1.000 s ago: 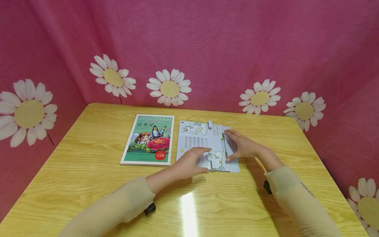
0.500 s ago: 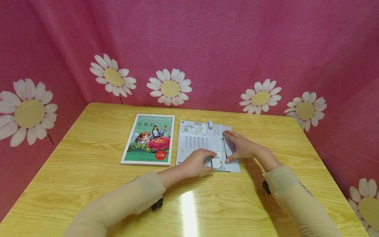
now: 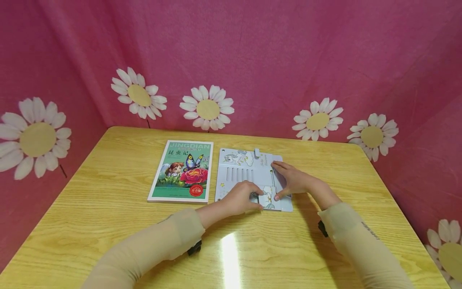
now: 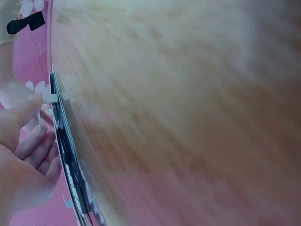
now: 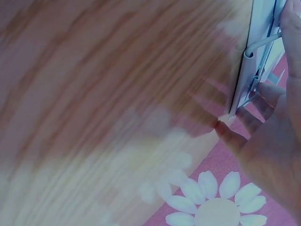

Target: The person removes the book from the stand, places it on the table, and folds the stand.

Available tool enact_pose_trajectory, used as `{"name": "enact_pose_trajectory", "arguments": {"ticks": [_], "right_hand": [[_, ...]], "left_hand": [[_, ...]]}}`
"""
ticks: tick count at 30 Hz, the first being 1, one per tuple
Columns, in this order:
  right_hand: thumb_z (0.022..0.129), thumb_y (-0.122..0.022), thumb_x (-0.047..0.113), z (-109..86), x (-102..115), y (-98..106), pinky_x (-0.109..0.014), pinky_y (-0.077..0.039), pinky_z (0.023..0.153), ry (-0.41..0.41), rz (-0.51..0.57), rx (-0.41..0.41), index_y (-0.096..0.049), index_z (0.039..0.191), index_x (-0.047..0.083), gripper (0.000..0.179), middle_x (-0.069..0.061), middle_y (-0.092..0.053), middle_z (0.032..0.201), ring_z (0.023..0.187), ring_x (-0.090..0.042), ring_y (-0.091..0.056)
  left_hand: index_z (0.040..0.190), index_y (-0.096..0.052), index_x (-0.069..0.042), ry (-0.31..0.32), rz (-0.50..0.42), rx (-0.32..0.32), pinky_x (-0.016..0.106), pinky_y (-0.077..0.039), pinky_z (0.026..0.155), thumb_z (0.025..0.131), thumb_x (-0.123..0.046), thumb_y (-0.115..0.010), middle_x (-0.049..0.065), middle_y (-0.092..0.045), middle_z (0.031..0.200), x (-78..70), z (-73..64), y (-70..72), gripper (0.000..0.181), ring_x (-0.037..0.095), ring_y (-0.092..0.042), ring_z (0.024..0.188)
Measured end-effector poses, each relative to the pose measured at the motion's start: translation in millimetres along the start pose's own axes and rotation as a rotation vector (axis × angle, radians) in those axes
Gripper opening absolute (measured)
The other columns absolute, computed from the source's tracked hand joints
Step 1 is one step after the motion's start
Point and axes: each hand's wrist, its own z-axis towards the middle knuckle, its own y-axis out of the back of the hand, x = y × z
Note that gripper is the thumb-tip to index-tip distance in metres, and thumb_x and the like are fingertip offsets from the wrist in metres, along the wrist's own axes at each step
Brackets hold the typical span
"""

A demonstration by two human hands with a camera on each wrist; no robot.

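A pale blue-white book stand with unicorn drawings and a row of slots lies flat on the table. My left hand is at its near edge, pinching a page clip between thumb and fingers. On the stand's right part, my right hand holds the lower ledge, its thumb at the near end and fingers at the far end. In the right wrist view the stand's edge shows beside the fingers. My palm hides part of the ledge. A second clip stands at the far edge.
A green-covered children's book with a butterfly and a red flower lies flat, left of the stand. The wooden table meets a pink curtain with white daisies at its back and sides.
My left hand has moved a little to the right and closed its thumb and fingers on the near clip. The right hand stays at the ledge, and the book has not moved.
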Motion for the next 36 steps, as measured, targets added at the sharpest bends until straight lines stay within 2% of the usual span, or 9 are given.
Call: {"name": "enact_pose_trajectory", "arguments": {"ticks": [9,15,19,24,27,30,36], "right_hand": [[0.067,-0.077,0.056,0.5,3.3,3.0,-0.06,-0.023,0.109,-0.012,0.01,0.014,-0.015,0.15,-0.001,0.118,-0.022,-0.012,0.155,0.14,-0.044,-0.014],[0.07,-0.077,0.053,4.5,5.7,7.0,-0.06,-0.021,0.11,0.013,0.031,0.004,-0.013,0.149,-0.002,0.116,-0.023,-0.009,0.156,0.14,-0.045,-0.013],[0.071,-0.078,0.049,9.2,6.0,10.2,-0.059,-0.023,0.11,0.037,0.056,-0.06,-0.015,0.149,-0.004,0.113,-0.024,-0.013,0.154,0.139,-0.046,-0.017],[0.075,-0.078,0.04,18.1,5.3,9.9,-0.057,-0.024,0.11,0.058,0.104,-0.169,-0.019,0.147,-0.005,0.103,-0.027,-0.022,0.151,0.137,-0.044,-0.023],[0.08,-0.075,0.036,26.7,4.9,7.8,-0.055,-0.024,0.111,0.023,0.155,-0.226,-0.02,0.148,-0.002,0.095,-0.026,-0.027,0.149,0.137,-0.041,-0.025],[0.082,-0.074,0.034,37.2,5.1,5.6,-0.052,-0.028,0.11,-0.029,0.215,-0.277,-0.022,0.149,0.002,0.09,-0.022,-0.034,0.147,0.134,-0.038,-0.034],[0.084,-0.072,0.029,63.5,11.2,2.9,-0.047,-0.039,0.104,-0.05,0.253,-0.345,-0.028,0.147,0.002,0.081,-0.019,-0.047,0.138,0.123,-0.032,-0.049]], "left_hand": [[0.106,-0.071,-0.005,0.028,-0.012,-0.005,0.029,-0.044,0.099,0.075,-0.024,-0.08,0.004,-0.069,0.108,-2.8,-0.4,-0.3,0.038,0.019,-0.059,0.109],[0.113,-0.068,-0.003,0.036,-0.044,0.01,0.03,-0.043,0.102,0.077,-0.023,-0.079,0.006,-0.067,0.114,-4.0,-3.2,0.9,0.042,0.021,-0.058,0.114],[0.119,-0.064,-0.004,0.031,-0.058,0.012,0.031,-0.04,0.104,0.078,-0.027,-0.078,0.006,-0.065,0.121,-1.5,-8.3,2.6,0.049,0.022,-0.055,0.118],[0.123,-0.062,-0.005,0.048,-0.069,-0.016,0.032,-0.042,0.103,0.077,-0.026,-0.078,0.007,-0.063,0.124,5.5,-18.4,8.5,0.054,0.022,-0.055,0.119],[0.125,-0.061,-0.004,0.069,-0.071,-0.01,0.035,-0.042,0.103,0.078,-0.024,-0.078,0.008,-0.062,0.125,8.2,-26.0,14.7,0.054,0.023,-0.054,0.12],[0.125,-0.06,-0.003,0.081,-0.053,0.002,0.038,-0.041,0.103,0.078,-0.022,-0.077,0.01,-0.061,0.126,9.3,-34.1,20.5,0.054,0.026,-0.053,0.12],[0.122,-0.06,0.002,0.059,0.01,-0.027,0.041,-0.039,0.105,0.075,-0.013,-0.079,0.015,-0.061,0.124,13.9,-47.7,30.3,0.053,0.032,-0.051,0.119]]}}
